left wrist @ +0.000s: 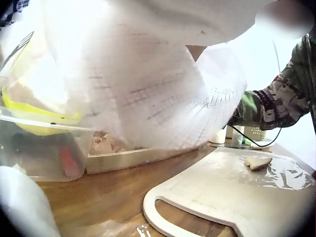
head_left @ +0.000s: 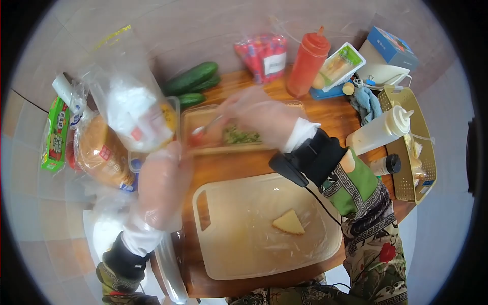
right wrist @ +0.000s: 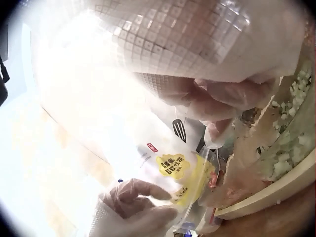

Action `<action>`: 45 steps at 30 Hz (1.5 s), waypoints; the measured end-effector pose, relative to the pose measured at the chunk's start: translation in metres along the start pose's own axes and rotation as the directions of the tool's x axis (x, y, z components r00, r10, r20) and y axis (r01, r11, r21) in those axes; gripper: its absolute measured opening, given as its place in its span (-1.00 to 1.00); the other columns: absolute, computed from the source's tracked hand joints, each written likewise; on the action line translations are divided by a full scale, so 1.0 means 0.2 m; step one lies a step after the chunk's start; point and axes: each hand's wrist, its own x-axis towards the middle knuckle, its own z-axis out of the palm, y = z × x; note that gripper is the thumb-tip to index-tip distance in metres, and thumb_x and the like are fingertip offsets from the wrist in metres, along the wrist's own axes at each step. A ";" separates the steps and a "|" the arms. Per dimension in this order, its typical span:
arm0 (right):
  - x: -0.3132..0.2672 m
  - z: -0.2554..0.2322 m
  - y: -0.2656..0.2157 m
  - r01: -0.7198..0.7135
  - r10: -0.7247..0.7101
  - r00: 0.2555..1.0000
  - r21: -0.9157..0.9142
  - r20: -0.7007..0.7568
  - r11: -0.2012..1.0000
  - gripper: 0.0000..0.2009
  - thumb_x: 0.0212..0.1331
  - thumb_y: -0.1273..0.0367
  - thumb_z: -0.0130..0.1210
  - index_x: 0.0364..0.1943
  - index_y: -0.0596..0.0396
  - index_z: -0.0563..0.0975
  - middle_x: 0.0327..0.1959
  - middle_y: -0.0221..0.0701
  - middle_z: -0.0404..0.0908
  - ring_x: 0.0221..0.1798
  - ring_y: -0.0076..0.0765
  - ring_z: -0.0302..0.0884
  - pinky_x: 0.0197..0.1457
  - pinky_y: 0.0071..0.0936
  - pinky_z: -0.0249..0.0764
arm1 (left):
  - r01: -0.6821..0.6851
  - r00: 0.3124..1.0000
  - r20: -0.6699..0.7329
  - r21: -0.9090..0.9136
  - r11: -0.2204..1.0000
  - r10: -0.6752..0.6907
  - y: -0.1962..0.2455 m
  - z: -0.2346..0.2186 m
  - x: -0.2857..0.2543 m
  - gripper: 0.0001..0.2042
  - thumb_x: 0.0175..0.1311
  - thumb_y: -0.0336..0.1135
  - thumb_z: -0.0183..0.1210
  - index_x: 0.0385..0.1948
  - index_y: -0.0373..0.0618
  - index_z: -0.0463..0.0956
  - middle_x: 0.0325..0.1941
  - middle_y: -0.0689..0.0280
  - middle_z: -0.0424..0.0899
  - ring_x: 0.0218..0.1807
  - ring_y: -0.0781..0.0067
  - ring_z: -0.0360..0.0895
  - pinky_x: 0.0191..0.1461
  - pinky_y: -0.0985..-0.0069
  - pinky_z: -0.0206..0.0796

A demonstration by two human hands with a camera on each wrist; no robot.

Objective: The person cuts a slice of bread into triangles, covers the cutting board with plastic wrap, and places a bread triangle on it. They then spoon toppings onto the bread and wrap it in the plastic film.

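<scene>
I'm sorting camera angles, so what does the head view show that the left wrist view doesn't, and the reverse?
Only the head view: cucumbers, a red squeeze bottle, a blue box and the chopped greens in the tray.
Only the left wrist view: dark prongs like a fork's and the grid texture of the white plastic.
Both: the cutting board, the pale wedge on it, the tray and a patterned sleeve.

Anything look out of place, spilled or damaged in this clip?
Nothing plainly spilled or damaged. Mildly odd: one pale wedge lies alone on the cutting board, by wrinkled clear film, like a leftover.
</scene>
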 end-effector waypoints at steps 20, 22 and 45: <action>-0.78 -0.28 -0.63 -0.747 0.844 0.470 0.627 0.260 0.223 -0.74 0.36 0.25 0.15 -0.11 0.14 0.70 -0.40 -0.58 0.62 -0.44 -0.72 0.34 -0.37 -0.69 0.27 | -0.026 0.923 0.364 -0.266 0.964 0.125 0.22 -0.03 -0.31 -0.84 0.32 -0.33 0.11 -0.37 -0.22 0.58 -0.42 -0.09 0.62 -0.30 -0.21 0.59 -0.23 0.05 0.41; -0.88 -0.24 -0.70 -0.760 0.882 0.398 0.629 0.252 0.163 -0.76 0.35 0.27 0.18 -0.16 0.18 0.70 -0.42 -0.56 0.64 -0.43 -0.71 0.37 -0.37 -0.67 0.30 | -0.074 0.918 0.356 -0.277 0.958 0.174 0.24 0.01 -0.34 -0.83 0.32 -0.32 0.11 -0.38 -0.22 0.57 -0.44 -0.08 0.61 -0.31 -0.21 0.58 -0.24 0.04 0.40; -1.21 -0.06 -0.80 -0.379 0.435 0.881 0.273 -0.185 0.884 -0.74 0.03 0.63 0.23 -0.14 0.21 0.67 -0.27 -0.20 0.67 -0.33 -0.10 0.66 -0.32 -0.36 0.53 | -0.126 0.866 0.461 -0.172 0.977 0.193 0.35 0.05 -0.40 -0.80 0.33 -0.26 0.12 -0.43 -0.18 0.55 -0.48 -0.02 0.61 -0.32 -0.17 0.59 -0.23 0.00 0.42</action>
